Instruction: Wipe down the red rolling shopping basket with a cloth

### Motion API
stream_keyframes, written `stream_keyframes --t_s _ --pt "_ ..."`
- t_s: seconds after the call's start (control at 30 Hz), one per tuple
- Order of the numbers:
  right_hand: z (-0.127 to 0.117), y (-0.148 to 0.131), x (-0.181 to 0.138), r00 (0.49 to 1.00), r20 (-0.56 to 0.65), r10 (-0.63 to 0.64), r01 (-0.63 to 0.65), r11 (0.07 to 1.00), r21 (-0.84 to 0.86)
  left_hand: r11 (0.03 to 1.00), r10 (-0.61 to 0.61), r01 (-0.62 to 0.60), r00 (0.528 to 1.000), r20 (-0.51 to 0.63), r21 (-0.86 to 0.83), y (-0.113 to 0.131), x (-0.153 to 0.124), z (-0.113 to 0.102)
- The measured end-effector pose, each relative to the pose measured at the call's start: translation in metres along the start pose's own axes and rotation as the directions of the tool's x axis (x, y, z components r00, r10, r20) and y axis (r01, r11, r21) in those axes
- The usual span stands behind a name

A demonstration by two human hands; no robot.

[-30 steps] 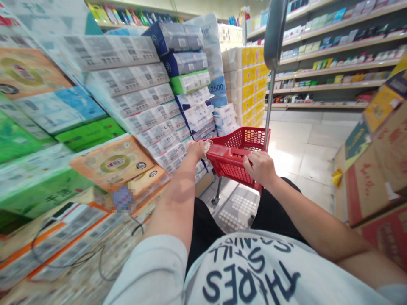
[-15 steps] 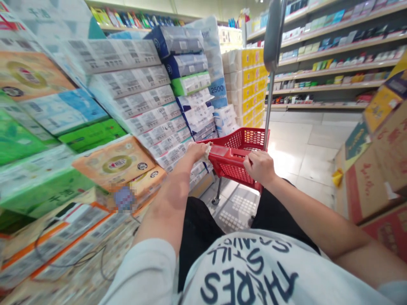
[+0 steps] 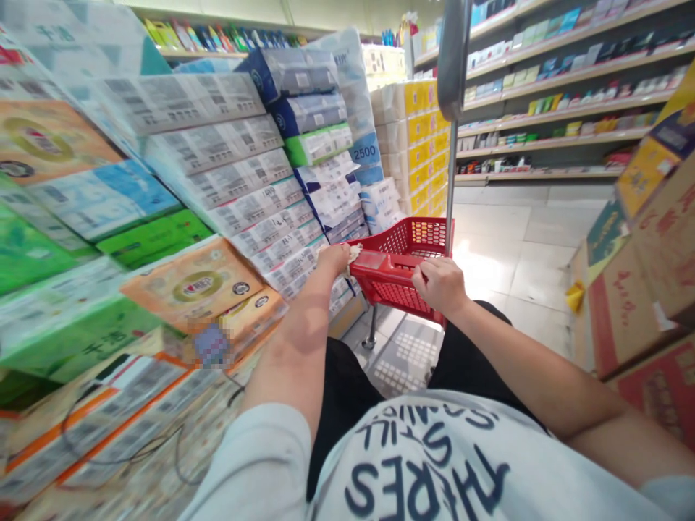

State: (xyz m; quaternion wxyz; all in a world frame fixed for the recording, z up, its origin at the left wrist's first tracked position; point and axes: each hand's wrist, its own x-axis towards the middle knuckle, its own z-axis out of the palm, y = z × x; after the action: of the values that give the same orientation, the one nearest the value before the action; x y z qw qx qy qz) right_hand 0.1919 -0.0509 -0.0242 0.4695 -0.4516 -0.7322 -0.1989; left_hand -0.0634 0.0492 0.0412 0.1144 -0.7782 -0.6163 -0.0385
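Note:
A red plastic shopping basket point(image 3: 417, 239) on wheels stands on the tiled floor in front of me. My right hand point(image 3: 441, 284) is closed over its near rim. My left hand point(image 3: 335, 257) reaches past the basket's left corner, fingers closed on a crumpled pale wad point(image 3: 352, 252), right against the stacked tissue packs point(image 3: 260, 217). The basket's tall grey pull handle point(image 3: 452, 65) rises on a thin pole from its far side.
Tissue and paper packs are piled high along the whole left side. Cardboard cartons point(image 3: 651, 253) stand stacked on the right. Store shelves point(image 3: 565, 87) with small goods line the back. Tiled floor point(image 3: 521, 239) lies open beyond the basket.
The view has shifted slightly, so the basket and handle sit a little further left. Both hands keep their places on the basket rim and beside the packs.

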Motion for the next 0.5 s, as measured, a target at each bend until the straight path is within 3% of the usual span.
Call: stream_keyframes --t_s 0.1,0.27,0.37,0.5 --pt "0.003 0.003 0.000 1.000 -0.011 0.003 -0.003 1.000 -0.008 0.997 0.048 -0.052 0.997 -0.061 -0.050 0.011 -0.016 0.004" --pt "0.006 0.003 0.002 1.000 -0.012 0.007 -0.008 1.000 -0.030 0.963 0.167 -0.224 0.932 -0.321 -0.149 0.028 -0.037 0.013" --pt "0.009 0.001 0.004 1.000 -0.008 0.008 -0.008 1.000 -0.030 0.967 0.145 -0.197 0.947 -0.287 -0.162 0.029 -0.033 0.009" --pt "0.010 -0.002 0.004 1.000 -0.002 0.005 -0.005 1.000 -0.026 0.981 0.101 -0.112 0.992 -0.076 -0.157 0.030 -0.013 -0.004"
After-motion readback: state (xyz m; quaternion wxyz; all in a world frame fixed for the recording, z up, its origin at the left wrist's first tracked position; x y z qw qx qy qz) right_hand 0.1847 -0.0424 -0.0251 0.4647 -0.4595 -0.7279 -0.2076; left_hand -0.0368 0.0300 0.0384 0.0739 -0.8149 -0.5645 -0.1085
